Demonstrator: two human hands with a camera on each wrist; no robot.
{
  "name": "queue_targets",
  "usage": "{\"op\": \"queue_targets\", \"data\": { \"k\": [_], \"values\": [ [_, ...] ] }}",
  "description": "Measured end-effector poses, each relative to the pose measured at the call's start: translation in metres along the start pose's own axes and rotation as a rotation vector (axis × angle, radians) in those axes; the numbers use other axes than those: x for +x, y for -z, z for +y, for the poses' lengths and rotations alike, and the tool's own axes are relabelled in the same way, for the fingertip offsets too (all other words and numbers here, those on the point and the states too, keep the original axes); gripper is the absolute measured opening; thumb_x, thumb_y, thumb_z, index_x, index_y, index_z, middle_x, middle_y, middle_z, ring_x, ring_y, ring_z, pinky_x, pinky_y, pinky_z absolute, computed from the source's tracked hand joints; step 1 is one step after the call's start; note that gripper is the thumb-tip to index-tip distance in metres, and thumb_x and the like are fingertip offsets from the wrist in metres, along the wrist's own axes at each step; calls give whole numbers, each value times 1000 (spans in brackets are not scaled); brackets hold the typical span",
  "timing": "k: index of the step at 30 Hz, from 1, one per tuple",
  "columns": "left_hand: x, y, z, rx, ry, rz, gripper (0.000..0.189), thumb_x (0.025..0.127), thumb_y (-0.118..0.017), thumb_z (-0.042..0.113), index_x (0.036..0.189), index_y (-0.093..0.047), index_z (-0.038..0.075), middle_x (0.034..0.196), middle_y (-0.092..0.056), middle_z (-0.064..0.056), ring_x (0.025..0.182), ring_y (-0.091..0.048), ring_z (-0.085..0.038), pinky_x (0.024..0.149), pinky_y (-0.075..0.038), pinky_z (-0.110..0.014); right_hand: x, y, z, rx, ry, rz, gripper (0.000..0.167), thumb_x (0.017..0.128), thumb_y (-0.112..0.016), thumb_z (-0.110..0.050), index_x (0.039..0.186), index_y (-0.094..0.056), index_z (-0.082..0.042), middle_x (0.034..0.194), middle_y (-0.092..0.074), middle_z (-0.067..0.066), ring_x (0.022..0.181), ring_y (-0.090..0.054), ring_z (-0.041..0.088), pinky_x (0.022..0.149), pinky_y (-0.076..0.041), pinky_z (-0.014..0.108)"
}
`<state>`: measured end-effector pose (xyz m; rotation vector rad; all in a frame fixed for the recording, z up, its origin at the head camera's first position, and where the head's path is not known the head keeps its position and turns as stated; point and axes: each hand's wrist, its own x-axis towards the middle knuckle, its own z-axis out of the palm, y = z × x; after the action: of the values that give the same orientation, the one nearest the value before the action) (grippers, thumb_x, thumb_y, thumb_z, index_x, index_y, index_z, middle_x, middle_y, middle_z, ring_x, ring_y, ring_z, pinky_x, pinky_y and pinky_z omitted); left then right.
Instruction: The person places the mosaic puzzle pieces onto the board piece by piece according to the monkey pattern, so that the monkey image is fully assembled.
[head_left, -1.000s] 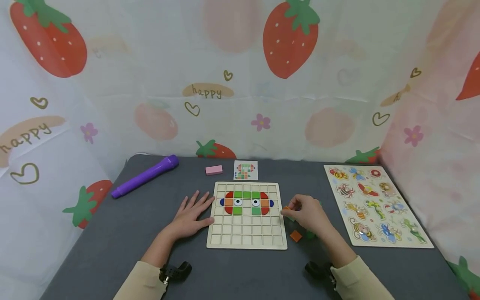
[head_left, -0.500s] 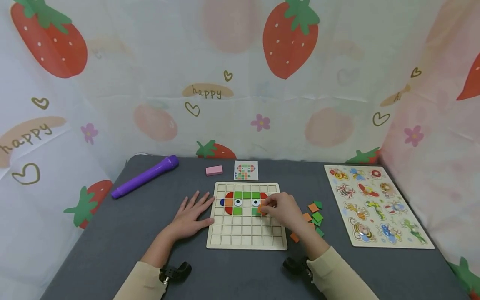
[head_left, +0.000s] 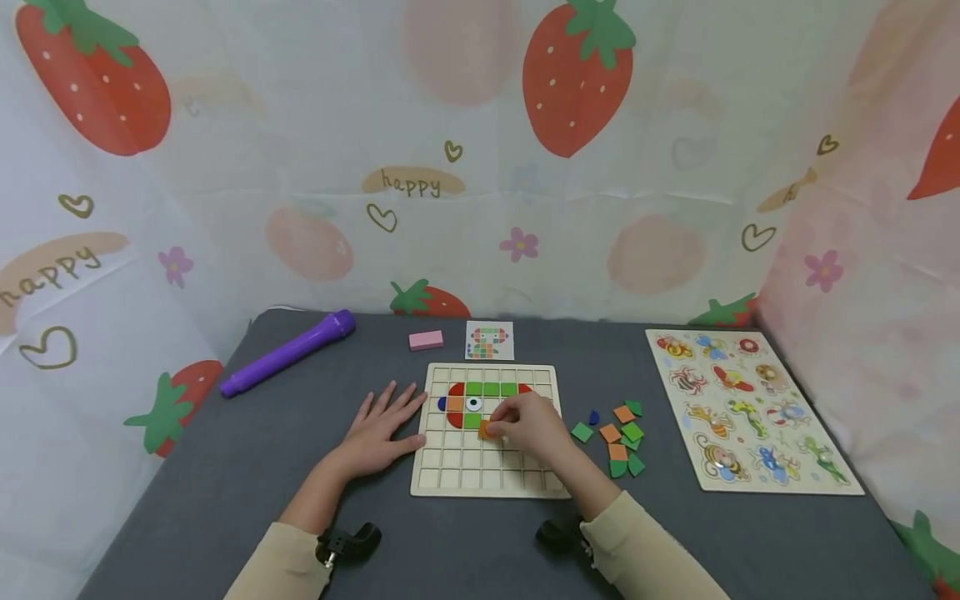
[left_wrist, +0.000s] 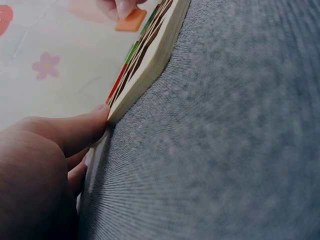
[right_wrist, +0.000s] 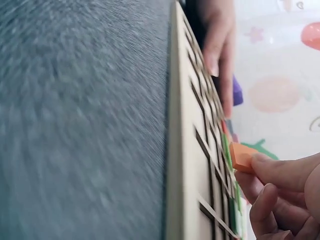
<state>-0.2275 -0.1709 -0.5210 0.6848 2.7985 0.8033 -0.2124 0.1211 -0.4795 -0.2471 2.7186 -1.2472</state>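
Note:
My right hand (head_left: pixel 531 427) pinches an orange square tile (right_wrist: pixel 242 157) between thumb and finger, just above the middle of the wooden grid board (head_left: pixel 450 482). Flat on the table, my left hand (head_left: pixel 378 432) has its fingers spread, and the thumb touches the board's left edge. Set in the board are red corner tiles (head_left: pixel 455 420), green tiles (head_left: pixel 491 388), an eye tile (head_left: pixel 473 404) and a blue piece (head_left: pixel 442 404). The right hand covers the right part of this pattern. In the left wrist view the held orange tile (left_wrist: pixel 131 21) shows above the board's face.
Loose orange and green tiles (head_left: pixel 632 432) and a blue piece (head_left: pixel 594 417) lie right of the board. Behind it are a picture card (head_left: pixel 490 341) and a pink block (head_left: pixel 426 340). A purple marker-like stick (head_left: pixel 288 354) lies back left; an insect puzzle board (head_left: pixel 750 408) lies right.
My right hand has carried the orange tile leftward from the board's right edge to over its middle. The loose tiles at right are now uncovered. My left hand stays in place.

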Motion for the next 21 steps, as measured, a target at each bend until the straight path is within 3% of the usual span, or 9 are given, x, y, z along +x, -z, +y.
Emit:
{"op": "queue_targets", "data": {
  "k": [9,21],
  "values": [
    [1,0,1,11,19,-14,75,99,-56,52,162,-28,22,169,-18,-6,157,0,-37,122,5,-62,4,-17,-5,-12,45,-21,8,89,-79,-23,84,-76,-18,78,-70,-7,71,-61,9,65,-51,30],
    [2,-2,-2,9,17,-11,75,99,-56,54,162,-28,23,169,-18,-5,157,0,-36,122,6,-63,5,-24,-14,-165,47,-33,7,89,-80,-25,82,-78,-22,75,-68,-11,70,-59,8,64,-49,30]
  ]
}}
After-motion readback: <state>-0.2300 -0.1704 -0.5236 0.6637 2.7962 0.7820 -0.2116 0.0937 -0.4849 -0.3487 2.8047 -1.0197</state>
